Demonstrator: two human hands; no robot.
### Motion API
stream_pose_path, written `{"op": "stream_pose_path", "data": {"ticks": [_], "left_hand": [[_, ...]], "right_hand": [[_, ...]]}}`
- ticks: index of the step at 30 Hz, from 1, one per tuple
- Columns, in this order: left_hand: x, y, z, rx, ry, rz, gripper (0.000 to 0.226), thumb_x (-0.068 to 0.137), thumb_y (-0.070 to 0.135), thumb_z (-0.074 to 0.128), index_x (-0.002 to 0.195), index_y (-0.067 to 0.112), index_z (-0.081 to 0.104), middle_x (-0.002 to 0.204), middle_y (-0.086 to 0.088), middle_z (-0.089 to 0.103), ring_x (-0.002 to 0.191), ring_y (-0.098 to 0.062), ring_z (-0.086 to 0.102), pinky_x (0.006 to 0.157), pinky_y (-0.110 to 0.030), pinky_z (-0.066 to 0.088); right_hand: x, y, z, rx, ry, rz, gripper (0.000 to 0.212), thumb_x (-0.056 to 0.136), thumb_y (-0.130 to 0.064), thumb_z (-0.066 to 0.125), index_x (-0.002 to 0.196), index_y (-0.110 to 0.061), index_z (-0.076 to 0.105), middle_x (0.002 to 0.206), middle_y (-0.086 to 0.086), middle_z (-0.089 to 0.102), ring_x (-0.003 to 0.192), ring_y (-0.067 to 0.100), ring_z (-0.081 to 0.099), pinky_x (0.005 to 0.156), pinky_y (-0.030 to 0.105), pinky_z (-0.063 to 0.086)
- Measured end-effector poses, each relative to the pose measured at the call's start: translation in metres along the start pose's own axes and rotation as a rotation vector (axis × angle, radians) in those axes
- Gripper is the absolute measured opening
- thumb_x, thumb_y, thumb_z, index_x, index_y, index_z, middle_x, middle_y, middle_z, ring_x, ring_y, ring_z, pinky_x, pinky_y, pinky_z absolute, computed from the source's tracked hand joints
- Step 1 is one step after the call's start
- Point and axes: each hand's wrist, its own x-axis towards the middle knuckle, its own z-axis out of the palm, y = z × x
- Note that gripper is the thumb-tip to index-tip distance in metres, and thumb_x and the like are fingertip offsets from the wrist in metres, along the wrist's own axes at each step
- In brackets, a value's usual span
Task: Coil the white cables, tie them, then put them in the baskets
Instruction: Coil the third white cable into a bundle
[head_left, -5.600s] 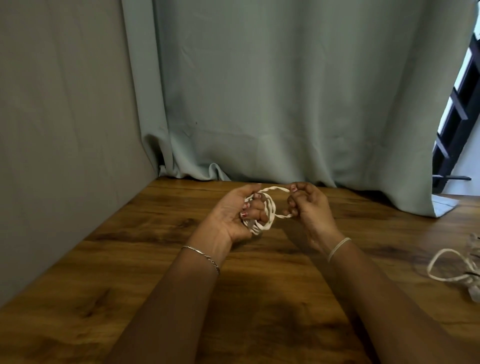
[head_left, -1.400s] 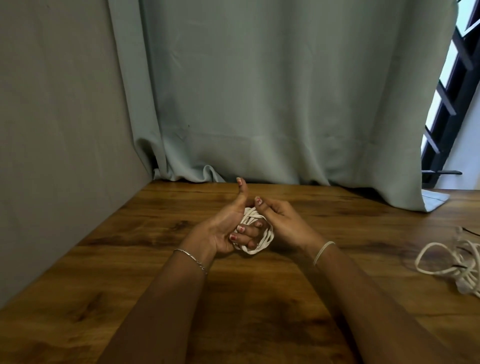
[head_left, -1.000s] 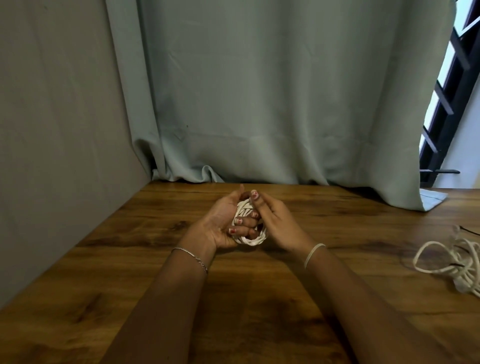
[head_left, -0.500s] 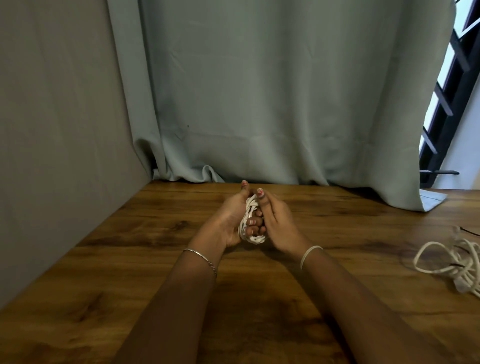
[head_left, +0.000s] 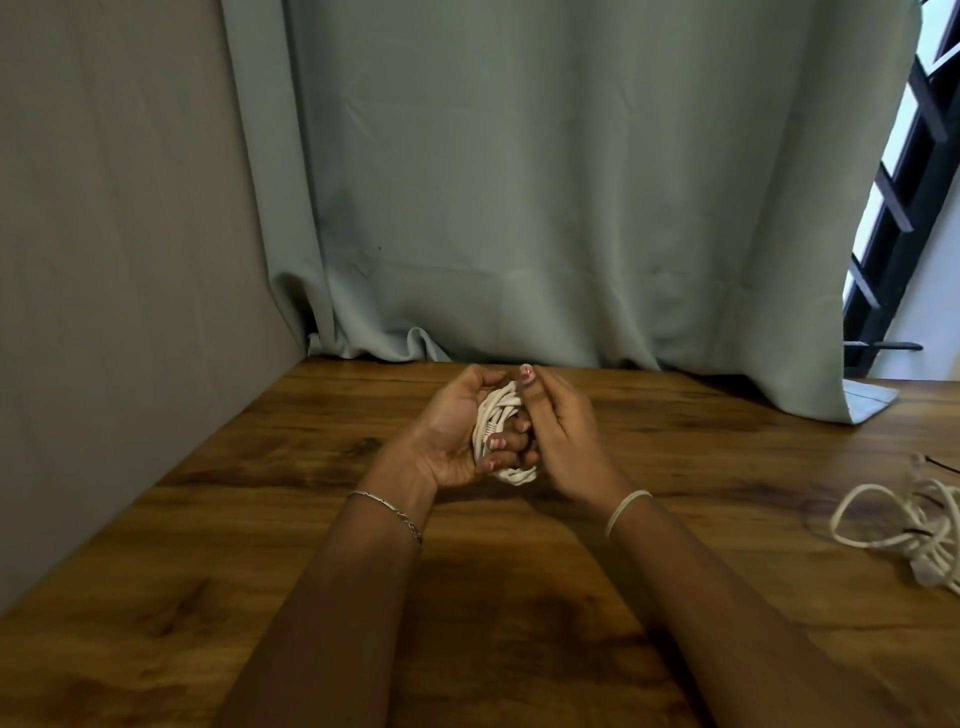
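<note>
Wooden table (head_left: 249, 530), compact white cable coil (head_left: 497, 409) between left hand (head_left: 448, 437), right hand (head_left: 567, 442).

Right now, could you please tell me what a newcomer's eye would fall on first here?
The left hand and right hand meet above the middle of the wooden table, both gripping a coiled white cable between them. A loose tangle of white cables lies at the table's right edge, and a grey-green curtain hangs behind.

A single head-worn view faces forward and down over the table (head_left: 234, 545), apparently close to the left hand (head_left: 447, 436) and right hand (head_left: 566, 441).
</note>
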Motion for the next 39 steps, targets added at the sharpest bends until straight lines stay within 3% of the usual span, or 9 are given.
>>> {"op": "stream_pose_path", "data": {"ticks": [4, 10, 15, 20, 23, 28, 33, 36, 39], "left_hand": [[0.004, -0.004, 0.004, 0.090, 0.106, -0.010, 0.072, 0.102, 0.047, 0.027, 0.052, 0.006, 0.057, 0.038, -0.004, 0.044, 0.027, -0.013, 0.041, 0.046, -0.023, 0.049], [0.010, -0.008, 0.011, 0.204, 0.309, 0.028, 0.067, 0.102, 0.051, 0.029, 0.058, 0.005, 0.050, 0.038, -0.003, 0.043, 0.028, -0.013, 0.042, 0.032, -0.016, 0.038], [0.014, -0.012, 0.014, 0.273, 0.360, 0.075, 0.068, 0.102, 0.051, 0.029, 0.054, 0.005, 0.046, 0.036, -0.003, 0.041, 0.026, -0.014, 0.039, 0.034, -0.016, 0.032], [0.011, -0.005, 0.008, 0.091, 0.227, 0.003, 0.059, 0.097, 0.033, 0.029, 0.055, 0.000, 0.054, 0.040, -0.009, 0.047, 0.029, -0.019, 0.045, 0.036, -0.018, 0.043], [0.005, -0.002, 0.007, -0.035, 0.069, -0.004, 0.041, 0.083, 0.025, 0.037, 0.069, -0.004, 0.061, 0.049, -0.011, 0.058, 0.040, -0.021, 0.055, 0.052, -0.025, 0.053], [0.000, -0.005, -0.001, -0.037, -0.070, 0.002, 0.044, 0.097, 0.028, 0.039, 0.087, -0.006, 0.065, 0.065, -0.013, 0.065, 0.058, -0.022, 0.065, 0.065, -0.031, 0.058], [0.008, -0.007, -0.002, 0.132, 0.166, 0.050, 0.048, 0.103, 0.033, 0.038, 0.079, 0.000, 0.063, 0.058, -0.008, 0.060, 0.049, -0.017, 0.058, 0.056, -0.028, 0.054], [0.013, -0.010, 0.007, 0.260, 0.346, 0.161, 0.049, 0.103, 0.036, 0.039, 0.071, 0.007, 0.061, 0.051, -0.004, 0.057, 0.040, -0.013, 0.052, 0.045, -0.022, 0.047], [0.013, -0.010, 0.012, 0.345, 0.387, 0.239, 0.048, 0.102, 0.040, 0.040, 0.082, 0.005, 0.066, 0.061, -0.004, 0.067, 0.053, -0.013, 0.065, 0.052, -0.021, 0.052]], "right_hand": [[0.001, 0.006, -0.002, 0.010, -0.032, 0.076, 0.029, 0.102, -0.030, 0.039, 0.098, -0.012, 0.062, 0.082, -0.005, 0.065, 0.076, 0.006, 0.062, 0.067, 0.018, 0.047], [0.000, 0.012, 0.001, 0.021, -0.089, 0.123, 0.023, 0.102, -0.037, 0.036, 0.097, -0.029, 0.057, 0.067, -0.020, 0.060, 0.066, 0.003, 0.059, 0.063, 0.025, 0.046], [0.000, 0.012, 0.004, -0.018, -0.070, 0.119, 0.030, 0.099, -0.047, 0.033, 0.093, -0.028, 0.056, 0.072, -0.011, 0.059, 0.067, 0.008, 0.060, 0.064, 0.031, 0.048], [0.001, 0.009, 0.005, 0.251, -0.035, 0.248, 0.035, 0.102, -0.038, 0.036, 0.097, -0.012, 0.059, 0.060, -0.010, 0.059, 0.055, 0.002, 0.058, 0.052, 0.017, 0.047], [0.001, 0.001, 0.002, 0.483, 0.024, 0.359, 0.042, 0.101, -0.038, 0.038, 0.097, -0.002, 0.058, 0.056, -0.002, 0.047, 0.042, 0.004, 0.051, 0.039, 0.017, 0.044], [0.002, 0.003, -0.005, 0.443, 0.042, 0.332, 0.037, 0.100, -0.038, 0.038, 0.085, -0.012, 0.060, 0.060, -0.003, 0.055, 0.053, 0.004, 0.056, 0.052, 0.017, 0.048], [0.003, 0.008, -0.006, 0.350, 0.040, 0.267, 0.034, 0.101, -0.031, 0.038, 0.093, -0.006, 0.059, 0.083, 0.005, 0.068, 0.077, 0.008, 0.067, 0.072, 0.020, 0.053], [0.006, 0.014, -0.005, 0.322, 0.080, 0.253, 0.033, 0.096, -0.038, 0.044, 0.091, -0.008, 0.056, 0.085, 0.008, 0.067, 0.083, 0.016, 0.065, 0.078, 0.031, 0.053], [0.009, 0.019, -0.006, 0.245, 0.158, 0.255, 0.025, 0.100, -0.031, 0.045, 0.085, -0.012, 0.053, 0.076, 0.001, 0.061, 0.073, 0.010, 0.059, 0.069, 0.030, 0.049]]}}
